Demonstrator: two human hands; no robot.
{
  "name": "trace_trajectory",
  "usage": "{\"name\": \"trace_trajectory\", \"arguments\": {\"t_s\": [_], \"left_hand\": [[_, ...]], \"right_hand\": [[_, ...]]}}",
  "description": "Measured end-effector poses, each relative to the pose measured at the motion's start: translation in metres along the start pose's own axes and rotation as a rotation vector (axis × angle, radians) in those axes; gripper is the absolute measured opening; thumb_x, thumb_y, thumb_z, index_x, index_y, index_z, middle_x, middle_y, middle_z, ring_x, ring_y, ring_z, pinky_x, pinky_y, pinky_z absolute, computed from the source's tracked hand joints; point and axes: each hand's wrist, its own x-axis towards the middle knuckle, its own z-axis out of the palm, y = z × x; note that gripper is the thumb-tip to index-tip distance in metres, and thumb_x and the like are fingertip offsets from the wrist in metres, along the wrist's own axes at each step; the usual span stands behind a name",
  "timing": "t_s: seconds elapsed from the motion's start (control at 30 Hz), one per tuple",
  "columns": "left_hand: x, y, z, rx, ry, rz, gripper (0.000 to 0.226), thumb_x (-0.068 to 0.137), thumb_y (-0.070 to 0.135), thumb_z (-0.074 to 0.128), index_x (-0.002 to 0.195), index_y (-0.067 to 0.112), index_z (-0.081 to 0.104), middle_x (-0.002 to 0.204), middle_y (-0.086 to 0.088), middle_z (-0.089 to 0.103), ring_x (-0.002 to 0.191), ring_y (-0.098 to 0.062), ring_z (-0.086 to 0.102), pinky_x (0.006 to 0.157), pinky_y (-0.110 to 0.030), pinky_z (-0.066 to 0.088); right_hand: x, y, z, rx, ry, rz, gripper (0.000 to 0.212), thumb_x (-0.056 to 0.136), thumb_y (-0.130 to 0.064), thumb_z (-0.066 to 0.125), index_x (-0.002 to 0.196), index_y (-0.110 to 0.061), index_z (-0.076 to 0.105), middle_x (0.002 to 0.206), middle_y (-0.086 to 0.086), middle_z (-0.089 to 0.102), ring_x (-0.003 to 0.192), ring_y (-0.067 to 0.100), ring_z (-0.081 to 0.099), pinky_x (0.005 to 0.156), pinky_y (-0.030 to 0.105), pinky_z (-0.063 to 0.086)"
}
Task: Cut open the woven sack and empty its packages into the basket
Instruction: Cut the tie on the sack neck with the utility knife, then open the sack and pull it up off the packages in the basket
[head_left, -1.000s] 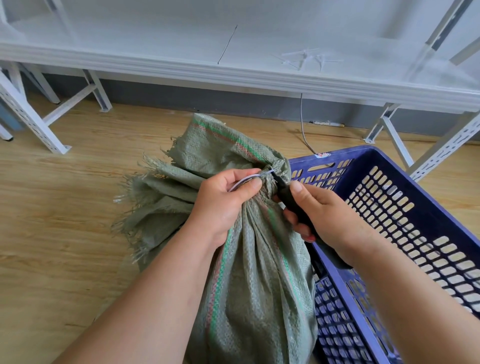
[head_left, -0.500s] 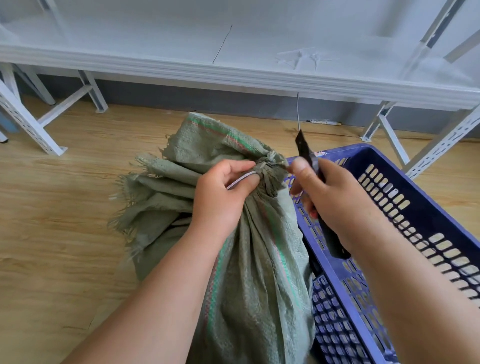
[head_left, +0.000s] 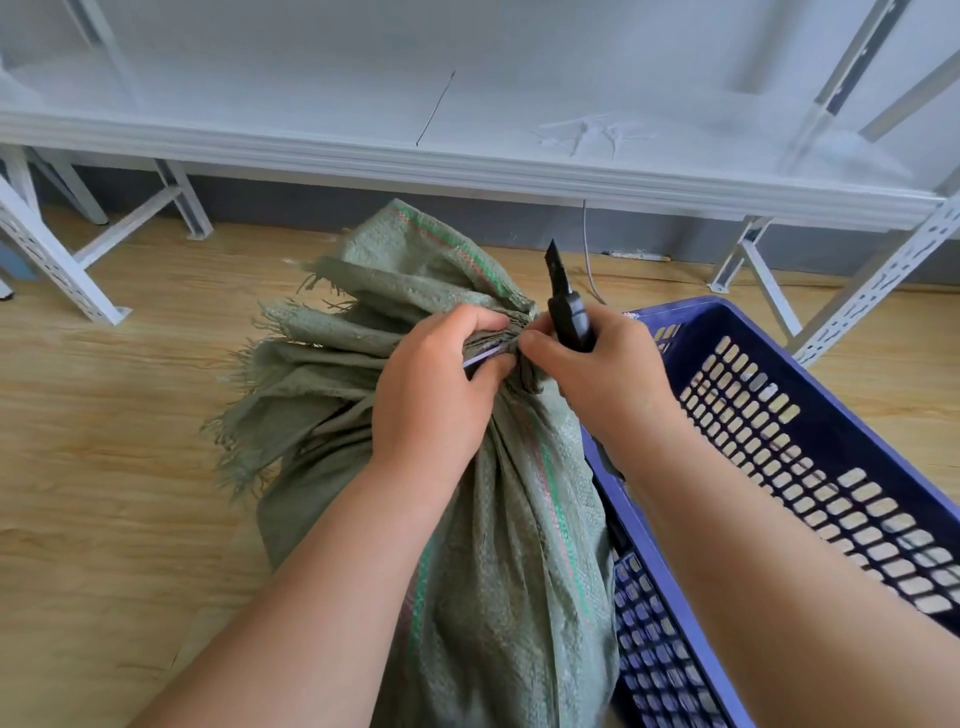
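A grey-green woven sack (head_left: 498, 561) stands on the floor, its neck gathered and bound by a pale tie (head_left: 485, 356), its frayed mouth fanned out to the left. My left hand (head_left: 436, 395) grips the neck and pinches the tie. My right hand (head_left: 602, 379) holds a black utility knife (head_left: 563, 296) with the blade pointing up, while its thumb and forefinger pinch the sack's neck from the right. A blue slotted plastic basket (head_left: 831, 395) sits right beside the sack. The sack's contents are hidden.
A white metal shelf rack (head_left: 467, 166) runs along the back, its legs standing on the wooden floor at left and right. A thin cable hangs down behind the sack. Open wooden floor lies to the left of the sack.
My right hand pulled the knife out from the sack's neck and turned its blade upward, then came back so its fingers pinch the neck. My left hand kept hold of the tie.
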Motion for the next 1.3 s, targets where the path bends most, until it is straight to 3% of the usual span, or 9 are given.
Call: {"name": "trace_trajectory", "arguments": {"t_s": [0.23, 0.4, 0.57, 0.73, 0.8, 0.9, 1.07, 1.2, 1.3], "left_hand": [[0.017, 0.011, -0.001, 0.170, -0.055, 0.038, 0.042, 0.076, 0.030, 0.076, 0.115, 0.033, 0.062, 0.117, 0.009, 0.060, 0.111, -0.018, 0.055, 0.091, -0.037, 0.046], [0.037, 0.023, -0.007, 0.366, -0.009, 0.134, 0.043, 0.069, 0.048, 0.078, 0.109, 0.038, 0.063, 0.115, 0.010, 0.054, 0.114, -0.018, 0.045, 0.091, -0.034, 0.029], [0.069, 0.050, -0.004, -0.050, -0.161, 0.119, 0.018, 0.079, 0.037, 0.073, 0.096, 0.032, 0.068, 0.074, 0.013, 0.063, 0.065, 0.001, 0.053, 0.071, -0.025, 0.047], [0.108, 0.071, 0.019, 0.047, -0.231, 0.158, 0.004, 0.085, 0.031, 0.068, 0.086, 0.033, 0.065, 0.097, 0.012, 0.058, 0.076, -0.003, 0.052, 0.072, -0.021, 0.036], [0.117, 0.082, 0.027, -0.070, -0.274, 0.134, 0.013, 0.085, 0.028, 0.070, 0.095, 0.030, 0.061, 0.098, 0.014, 0.063, 0.071, 0.001, 0.053, 0.069, -0.020, 0.038], [0.130, 0.102, 0.036, -0.236, -0.340, 0.057, 0.021, 0.090, 0.022, 0.064, 0.110, 0.028, 0.061, 0.098, 0.007, 0.069, 0.073, -0.013, 0.067, 0.067, -0.023, 0.049], [0.155, 0.121, 0.052, 0.038, -0.234, 0.174, 0.009, 0.089, 0.021, 0.064, 0.092, 0.024, 0.071, 0.090, 0.005, 0.070, 0.081, -0.015, 0.066, 0.071, -0.024, 0.048], [0.170, 0.124, 0.057, 0.296, -0.168, 0.196, 0.016, 0.091, 0.021, 0.057, 0.098, 0.024, 0.072, 0.084, 0.010, 0.063, 0.091, -0.017, 0.061, 0.065, -0.025, 0.038], [0.176, 0.123, 0.063, 0.446, -0.158, 0.248, 0.023, 0.093, 0.019, 0.053, 0.110, 0.020, 0.069, 0.107, 0.001, 0.064, 0.101, -0.023, 0.058, 0.072, -0.026, 0.036]], "right_hand": [[0.013, -0.009, -0.001, -0.133, -0.085, 0.048, 0.016, 0.085, -0.028, 0.065, 0.082, -0.013, 0.068, 0.060, -0.001, 0.055, 0.057, 0.017, 0.047, 0.059, 0.028, 0.038], [0.022, -0.014, -0.014, 0.048, -0.014, 0.176, 0.027, 0.090, -0.027, 0.060, 0.087, 0.000, 0.063, 0.060, 0.007, 0.049, 0.053, 0.020, 0.043, 0.055, 0.029, 0.039], [0.042, -0.025, -0.042, 0.482, -0.009, 0.232, 0.011, 0.091, -0.017, 0.063, 0.082, -0.011, 0.063, 0.080, 0.006, 0.067, 0.048, 0.011, 0.039, 0.051, 0.026, 0.038], [0.071, -0.034, -0.062, 0.746, -0.069, 0.297, 0.008, 0.093, -0.011, 0.060, 0.090, -0.004, 0.061, 0.075, 0.004, 0.064, 0.043, 0.006, 0.037, 0.037, 0.017, 0.034], [0.083, -0.035, -0.069, 0.800, -0.079, 0.333, 0.013, 0.094, -0.011, 0.060, 0.081, -0.006, 0.062, 0.070, 0.003, 0.061, 0.042, 0.006, 0.036, 0.037, 0.017, 0.033], [0.101, -0.035, -0.081, 0.885, -0.112, 0.368, 0.010, 0.095, -0.010, 0.057, 0.084, -0.008, 0.058, 0.073, 0.004, 0.061, 0.040, 0.005, 0.037, 0.036, 0.016, 0.033], [0.124, -0.032, -0.098, 0.845, -0.162, 0.437, 0.010, 0.093, -0.018, 0.062, 0.091, -0.009, 0.058, 0.073, 0.004, 0.066, 0.039, 0.004, 0.039, 0.036, 0.015, 0.035], [0.129, -0.035, -0.111, 0.749, -0.301, 0.460, 0.025, 0.089, -0.037, 0.064, 0.084, -0.013, 0.058, 0.073, 0.002, 0.070, 0.037, 0.002, 0.036, 0.036, 0.013, 0.033], [0.131, -0.038, -0.113, 0.772, -0.403, 0.458, 0.013, 0.088, -0.024, 0.066, 0.083, -0.015, 0.059, 0.071, 0.000, 0.071, 0.035, -0.001, 0.035, 0.035, 0.010, 0.032]]}}
